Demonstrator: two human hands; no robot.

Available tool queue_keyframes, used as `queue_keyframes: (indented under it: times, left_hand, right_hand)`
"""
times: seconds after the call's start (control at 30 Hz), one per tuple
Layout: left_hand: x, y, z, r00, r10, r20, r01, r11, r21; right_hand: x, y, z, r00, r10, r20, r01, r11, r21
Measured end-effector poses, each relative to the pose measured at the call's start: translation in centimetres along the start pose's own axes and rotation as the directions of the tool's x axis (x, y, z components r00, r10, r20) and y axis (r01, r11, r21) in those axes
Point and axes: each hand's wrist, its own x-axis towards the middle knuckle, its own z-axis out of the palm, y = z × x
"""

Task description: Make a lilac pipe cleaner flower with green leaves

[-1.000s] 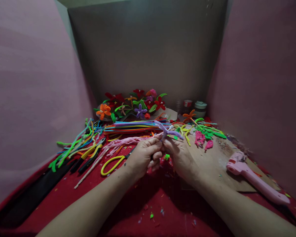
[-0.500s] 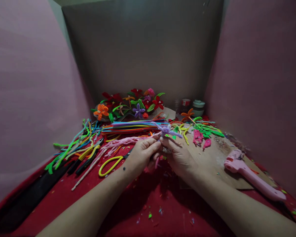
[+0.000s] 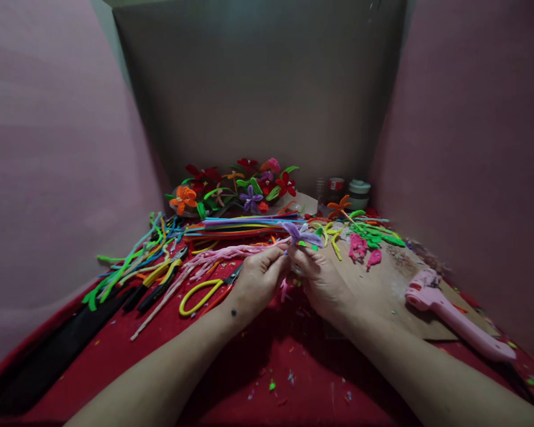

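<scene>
A lavender pipe-cleaner flower (image 3: pixel 301 235) rises above my fingertips at the middle of the table. My right hand (image 3: pixel 323 281) pinches it just under the petals. My left hand (image 3: pixel 260 276) is closed beside it, thumb against forefinger, close to the flower's base. A pinkish stem end (image 3: pixel 284 289) shows below, between the two hands. Part of the stem is hidden by my fingers. Yellow-handled scissors (image 3: pixel 201 298) lie left of my left wrist, their blades partly behind that hand.
Pliers (image 3: pixel 160 279) and loose pipe cleaners (image 3: pixel 129 261) lie left. Pink pipe cleaners (image 3: pixel 218 256) stretch toward my hands. Finished flowers (image 3: pixel 249 187) stand at the back. Right, a board (image 3: pixel 369 302) bears green and pink pieces and a pink glue gun (image 3: pixel 458 317). Jars (image 3: pixel 358 193) stand behind.
The flower has tilted and turned between my fingers, its petals now seen more from the side. My left hand has shifted slightly right, showing more of the scissors.
</scene>
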Motion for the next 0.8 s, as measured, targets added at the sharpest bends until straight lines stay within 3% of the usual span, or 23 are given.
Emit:
queue_keyframes:
  times: [0.17,0.33,0.5,0.67,0.73,0.8]
  left_hand:
    - [-0.1,1.1,0.1,0.989,-0.132,0.071,0.147,0.942,-0.300]
    - [-0.1,1.0,0.1,0.979,-0.171,0.109,0.201,0.892,-0.405]
    - [-0.1,0.3,-0.1,0.956,-0.188,0.227,0.285,0.786,-0.549]
    - [0.2,-0.1,-0.5,0.917,-0.173,0.359,0.373,0.685,-0.626]
    - [0.2,0.0,-0.5,0.911,-0.165,0.377,0.375,0.708,-0.598]
    - [0.2,0.1,-0.4,0.930,-0.178,0.321,0.325,0.806,-0.495]
  right_hand:
    - [-0.1,-0.6,0.5,0.997,-0.005,0.075,0.006,1.000,-0.005]
    - [-0.1,-0.2,0.5,0.994,0.037,0.101,-0.043,0.997,0.061]
    - [0.2,0.0,-0.1,0.998,-0.008,0.054,0.002,0.995,0.095]
    - [0.1,-0.6,0.0,0.997,0.060,0.048,-0.066,0.989,0.132]
    - [0.1,-0.7,0.0,0.998,0.063,0.017,-0.065,0.990,0.126]
    - [0.1,-0.6,0.0,0.998,0.063,0.004,-0.063,0.991,0.117]
